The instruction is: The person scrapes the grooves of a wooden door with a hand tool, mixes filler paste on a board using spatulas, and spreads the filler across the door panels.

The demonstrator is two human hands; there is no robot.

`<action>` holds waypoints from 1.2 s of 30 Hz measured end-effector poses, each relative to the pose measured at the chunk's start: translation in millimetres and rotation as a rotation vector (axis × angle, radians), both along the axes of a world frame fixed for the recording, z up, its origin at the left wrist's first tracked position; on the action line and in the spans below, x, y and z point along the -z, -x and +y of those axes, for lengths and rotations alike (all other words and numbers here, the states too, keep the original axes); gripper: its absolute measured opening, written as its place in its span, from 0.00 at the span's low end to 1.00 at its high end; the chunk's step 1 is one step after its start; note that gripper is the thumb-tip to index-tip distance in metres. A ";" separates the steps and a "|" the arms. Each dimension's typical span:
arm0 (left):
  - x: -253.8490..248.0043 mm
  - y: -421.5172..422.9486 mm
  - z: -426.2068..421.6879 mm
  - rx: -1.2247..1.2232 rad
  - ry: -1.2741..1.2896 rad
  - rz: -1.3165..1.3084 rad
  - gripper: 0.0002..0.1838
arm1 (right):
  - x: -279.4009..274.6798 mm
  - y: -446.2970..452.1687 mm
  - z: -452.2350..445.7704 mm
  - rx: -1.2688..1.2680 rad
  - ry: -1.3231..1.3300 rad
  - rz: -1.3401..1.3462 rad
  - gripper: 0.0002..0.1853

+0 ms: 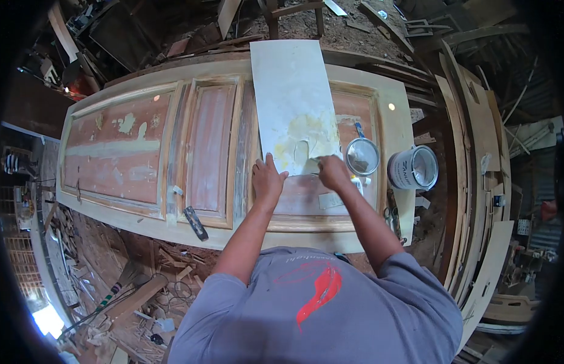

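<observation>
A white board (289, 79) lies across a paneled wooden door (154, 209), with smeared yellowish putty (309, 128) on its near part. My left hand (270, 183) rests at the board's near left corner, fingers spread and holding nothing. Closed around the handle of a putty knife (311, 164), my right hand (335, 173) is at the board's near right corner. The knife's flat blade touches the putty; its handle is mostly hidden by my fingers. Just right of that hand is a round lid or shallow tin (362, 156) with grey material in it.
An open paint can (413, 168) stands at the door's right end. A dark scraper (196, 223) lies on the door's near edge, and metal tools (392, 216) lie near its right end. Long planks (476, 151) lean at right. Wood scraps (133, 297) cover the floor.
</observation>
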State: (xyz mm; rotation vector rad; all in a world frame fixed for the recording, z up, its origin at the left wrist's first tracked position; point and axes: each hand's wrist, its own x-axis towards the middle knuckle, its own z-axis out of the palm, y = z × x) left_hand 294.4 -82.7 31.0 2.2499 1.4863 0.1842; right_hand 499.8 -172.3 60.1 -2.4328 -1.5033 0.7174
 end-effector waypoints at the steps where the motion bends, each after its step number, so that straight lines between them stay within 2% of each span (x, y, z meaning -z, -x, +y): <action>1: 1.5 0.0 0.6 -0.002 0.002 0.001 0.47 | -5.6 2.8 0.7 0.012 -0.024 0.033 0.14; 3: 1.1 0.2 0.9 -0.002 0.010 -0.003 0.47 | -19.0 8.8 2.2 0.039 -0.073 0.109 0.13; 6: -2.6 2.4 0.8 -0.001 0.014 -0.007 0.47 | -9.6 -8.2 27.7 0.062 -0.064 -0.040 0.14; 9: -2.9 1.5 -2.7 0.007 0.015 -0.009 0.46 | 4.1 -19.1 52.7 0.064 -0.266 -0.088 0.16; 13: -3.8 2.8 -0.4 0.000 0.011 -0.018 0.46 | 14.8 2.0 68.1 -0.018 -0.311 -0.054 0.10; 16: 2.5 1.2 0.0 0.007 -0.004 -0.024 0.46 | 5.6 24.9 59.6 -0.219 -0.062 -0.069 0.11; 21: -2.3 1.3 3.7 0.012 -0.027 -0.020 0.46 | -14.0 11.5 36.7 -0.217 -0.113 0.074 0.20; 24: -1.8 2.3 -3.1 0.007 -0.010 -0.013 0.45 | 6.0 5.3 35.6 -0.127 -0.521 -0.057 0.22; 25: -1.1 1.8 -2.5 0.007 -0.014 -0.014 0.45 | 21.7 12.4 31.2 -0.149 -0.555 -0.177 0.23; 28: -1.8 0.7 1.1 0.016 -0.022 -0.020 0.45 | 57.0 47.7 0.5 -0.174 -0.638 -0.202 0.22; 33: -1.0 -2.1 6.0 0.018 -0.010 -0.020 0.46 | 18.7 45.9 -22.5 -0.265 -0.340 -0.064 0.20; 36: 0.2 2.3 -0.5 0.010 0.011 -0.007 0.46 | -7.2 8.2 21.2 -0.076 -0.255 -0.094 0.20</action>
